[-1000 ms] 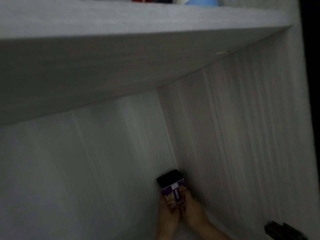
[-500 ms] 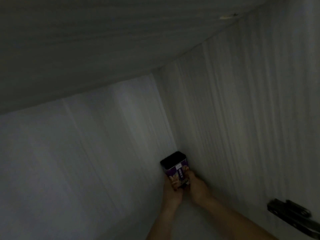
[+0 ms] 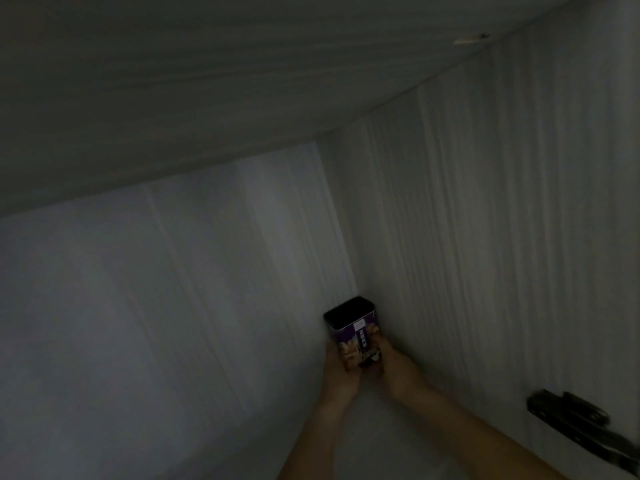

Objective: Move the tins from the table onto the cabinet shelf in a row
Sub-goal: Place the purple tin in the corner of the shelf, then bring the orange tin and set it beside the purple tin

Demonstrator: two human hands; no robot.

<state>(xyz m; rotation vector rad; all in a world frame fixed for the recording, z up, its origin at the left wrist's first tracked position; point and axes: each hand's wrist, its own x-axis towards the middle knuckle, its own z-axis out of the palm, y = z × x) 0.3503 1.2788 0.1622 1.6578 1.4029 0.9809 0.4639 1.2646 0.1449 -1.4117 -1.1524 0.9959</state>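
Observation:
A purple rectangular tin (image 3: pixel 353 332) with a dark lid and a nut picture stands upright in the back right corner of the dim cabinet compartment. My left hand (image 3: pixel 341 374) grips its left side and my right hand (image 3: pixel 394 367) grips its right side, low on the body. The shelf floor (image 3: pixel 374 427) lies under my forearms. The tin's base is hidden by my fingers, so I cannot tell whether it rests on the shelf. No other tin is in view.
The back panel (image 3: pixel 173 306) fills the left, the right side wall (image 3: pixel 485 237) runs close beside the tin. The underside of the shelf above (image 3: pixel 242 81) spans the top. A black door hinge (image 3: pixel 581 424) sits on the right wall near the front.
The view has dropped below the upper shelf's edge and moved further into the compartment. Both hands still hold the tin in the back right corner; more of my forearms shows now.

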